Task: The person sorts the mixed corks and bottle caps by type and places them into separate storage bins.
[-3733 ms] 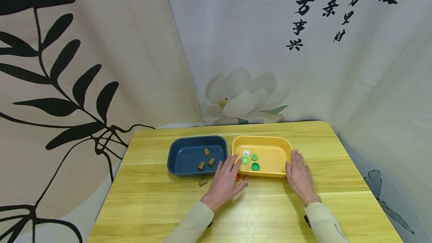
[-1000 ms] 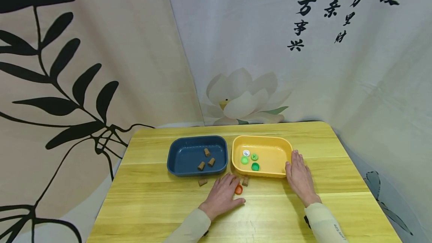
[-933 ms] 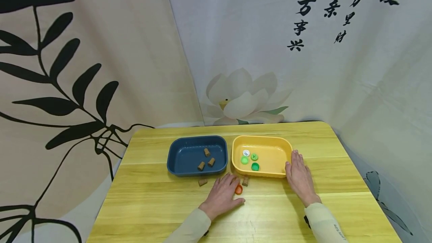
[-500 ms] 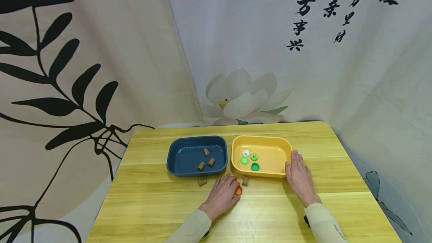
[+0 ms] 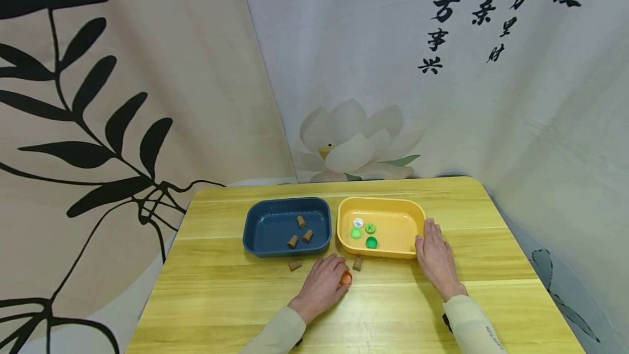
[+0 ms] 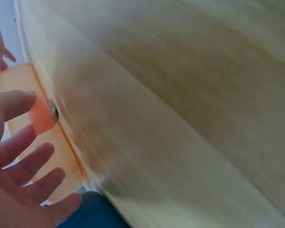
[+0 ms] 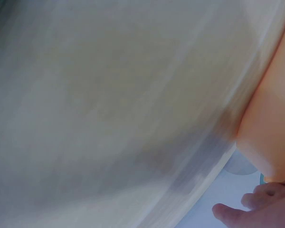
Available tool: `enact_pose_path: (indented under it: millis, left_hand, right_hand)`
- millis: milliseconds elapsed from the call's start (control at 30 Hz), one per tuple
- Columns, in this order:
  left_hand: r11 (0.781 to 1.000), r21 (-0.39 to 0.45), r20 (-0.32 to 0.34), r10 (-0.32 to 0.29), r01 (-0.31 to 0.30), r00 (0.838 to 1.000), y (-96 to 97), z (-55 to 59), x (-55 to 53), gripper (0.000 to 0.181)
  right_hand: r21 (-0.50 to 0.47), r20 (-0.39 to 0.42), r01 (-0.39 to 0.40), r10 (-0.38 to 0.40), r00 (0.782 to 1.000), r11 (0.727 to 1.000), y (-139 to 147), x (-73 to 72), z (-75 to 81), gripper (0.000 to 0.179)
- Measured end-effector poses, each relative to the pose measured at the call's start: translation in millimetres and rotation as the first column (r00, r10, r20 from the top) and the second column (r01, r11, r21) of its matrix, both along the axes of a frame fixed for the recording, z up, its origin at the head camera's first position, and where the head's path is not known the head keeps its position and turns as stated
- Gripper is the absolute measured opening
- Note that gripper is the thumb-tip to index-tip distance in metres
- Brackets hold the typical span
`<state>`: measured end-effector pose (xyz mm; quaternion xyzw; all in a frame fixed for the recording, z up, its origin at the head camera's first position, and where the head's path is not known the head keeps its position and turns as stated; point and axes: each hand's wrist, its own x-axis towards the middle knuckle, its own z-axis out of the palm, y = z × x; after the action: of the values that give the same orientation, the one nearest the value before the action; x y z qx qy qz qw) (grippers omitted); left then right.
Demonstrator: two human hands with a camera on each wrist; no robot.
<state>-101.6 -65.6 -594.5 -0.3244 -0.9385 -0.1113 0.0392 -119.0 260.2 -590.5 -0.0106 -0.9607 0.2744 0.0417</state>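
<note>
Left hand [image 5: 320,287] rests on the desk [image 5: 221,294], thumb and fingertips seemingly pinching the orange cap [image 5: 346,278] at its right edge, just below the yellow tray [image 5: 344,245], while the right hand [image 5: 435,258] lies flat, holding nothing, touching that tray's right wall.

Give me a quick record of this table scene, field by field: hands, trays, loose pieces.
left hand: on the table, thumb and fingers round an orange cap
right hand: flat, against the yellow tray
yellow tray contents: one white cap, three green caps
blue tray contents: three corks
loose on table: two corks, one before the blue tray, one before the yellow
</note>
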Motion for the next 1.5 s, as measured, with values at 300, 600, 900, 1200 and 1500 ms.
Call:
enact_pose_path:
  millis: [300, 600, 900, 1200, 1500]
  left_hand:
    - [1.000, 0.028, -0.033, -0.003, 0.004, 0.999, -3.3, 9.4, 2.1, 0.033]
    - [0.995, 0.091, -0.113, -0.023, 0.034, 0.993, -1.4, 17.3, 1.5, 0.036]
    - [0.988, 0.148, -0.169, -0.017, 0.043, 0.985, 6.0, 33.1, -5.4, 0.033]
    - [0.986, 0.157, -0.219, -0.016, 0.051, 0.976, 16.5, 44.1, -18.1, 0.032]
    - [0.989, 0.148, -0.202, 0.004, 0.026, 0.979, 31.4, 55.1, -34.2, 0.029]
  right_hand:
    - [0.005, 0.002, -0.002, 0.002, 1.000, 1.000, 1.3, 0.8, -1.7, 0.065]
    - [0.004, 0.000, 0.005, -0.005, 1.000, 1.000, 1.5, 0.3, -2.4, 0.065]
    - [-0.003, 0.004, 0.004, -0.004, 1.000, 1.000, 1.7, 0.1, -2.1, 0.066]
    - [-0.003, -0.005, 0.005, -0.005, 1.000, 1.000, 1.0, -1.1, -2.3, 0.064]
    - [-0.003, -0.013, 0.006, -0.006, 1.000, 1.000, 1.9, -1.3, -4.0, 0.064]
